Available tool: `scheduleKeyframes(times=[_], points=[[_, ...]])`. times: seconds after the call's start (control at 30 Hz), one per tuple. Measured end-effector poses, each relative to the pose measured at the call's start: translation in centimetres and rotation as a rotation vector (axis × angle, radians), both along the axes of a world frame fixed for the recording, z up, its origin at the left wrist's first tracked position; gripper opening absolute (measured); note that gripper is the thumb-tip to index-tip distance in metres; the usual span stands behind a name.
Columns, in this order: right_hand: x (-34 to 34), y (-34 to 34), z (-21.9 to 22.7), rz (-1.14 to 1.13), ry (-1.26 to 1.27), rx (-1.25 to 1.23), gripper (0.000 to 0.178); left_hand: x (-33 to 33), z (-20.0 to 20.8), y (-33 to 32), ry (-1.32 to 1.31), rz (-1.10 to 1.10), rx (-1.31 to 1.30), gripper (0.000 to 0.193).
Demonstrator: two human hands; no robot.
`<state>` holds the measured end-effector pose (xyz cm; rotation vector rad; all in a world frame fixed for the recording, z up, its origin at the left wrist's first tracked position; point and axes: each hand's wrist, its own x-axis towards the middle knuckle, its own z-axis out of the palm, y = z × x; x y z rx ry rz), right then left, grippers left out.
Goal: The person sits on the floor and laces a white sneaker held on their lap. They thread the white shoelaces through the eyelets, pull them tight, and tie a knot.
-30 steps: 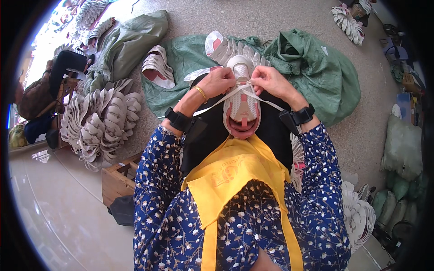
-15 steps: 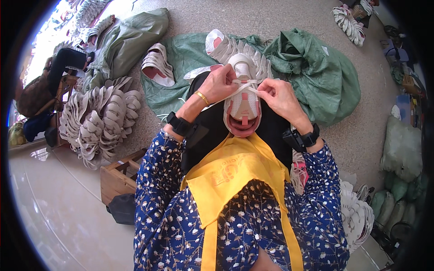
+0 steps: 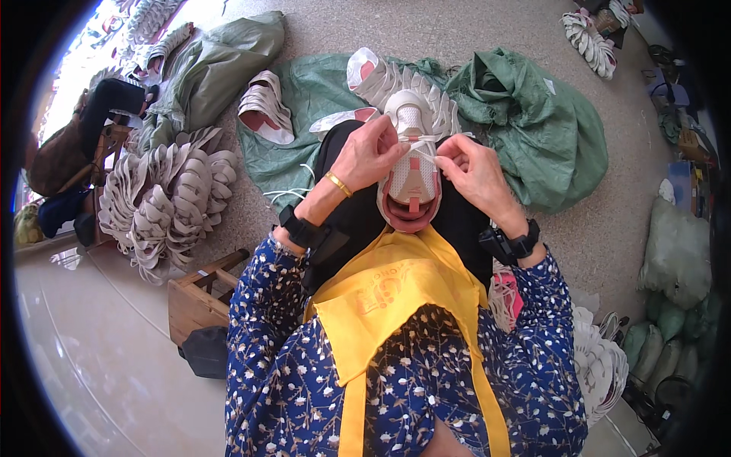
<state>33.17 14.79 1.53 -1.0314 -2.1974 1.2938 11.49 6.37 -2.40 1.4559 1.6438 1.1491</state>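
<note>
Head view: white-and-pink shoe upper sits on the person's lap, centre, toe pointing away, pink-lined collar opening toward the body, heel end just beyond the yellow apron. White lace crosses the throat below the toe.

Left hand on the left edge of the upper, fingers curled, thumb and forefinger tips together at the lace; can't tell if a strand is caught between them. Gold bracelet and black wristband on that arm. White lace ends lie left of the forearm; their link to the upper is hidden.

Right hand on the other side, thumb and forefinger pinching a lace strand, remaining fingers bent. Black band on this wrist too.

Beyond the toe: row of nested white uppers on a green woven sheet; smaller stack of uppers to its left. Bunched green sack to the right. Large pile of off-white uppers on the floor at left, wooden stool nearer the body. Seated co-worker's dark trouser leg at far left.
</note>
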Motion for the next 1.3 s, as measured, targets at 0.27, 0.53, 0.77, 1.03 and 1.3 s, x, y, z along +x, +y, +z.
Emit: scheduleKeyframes(times=[0.27, 0.53, 0.77, 1.03, 1.3], points=[[-0.9, 0.1, -1.9, -0.008, 0.0, 0.176, 0.012, -0.4, -0.3, -1.0, -0.383, -0.036, -0.135, 0.017], [-0.1, -0.1, -1.7, -0.03, 0.042, 0.129, 0.012, -2.8, 0.4, -5.5, -0.517, -0.057, -0.191, 0.021], [-1.0, -0.7, -0.4, 0.047, 0.014, 0.216, 0.014, -1.9, 2.2, -4.4, -0.043, -0.025, -0.173, 0.015], [-1.7, 0.1, -0.4, 0.105, -0.055, 0.645, 0.007, -2.1, 2.9, -3.6, 0.088, 0.023, -0.09, 0.017], [0.6, -0.2, -1.0, 0.158, -0.109, 0.669, 0.009, -1.7, 2.6, -4.3, 0.367, -0.052, 0.199, 0.015]])
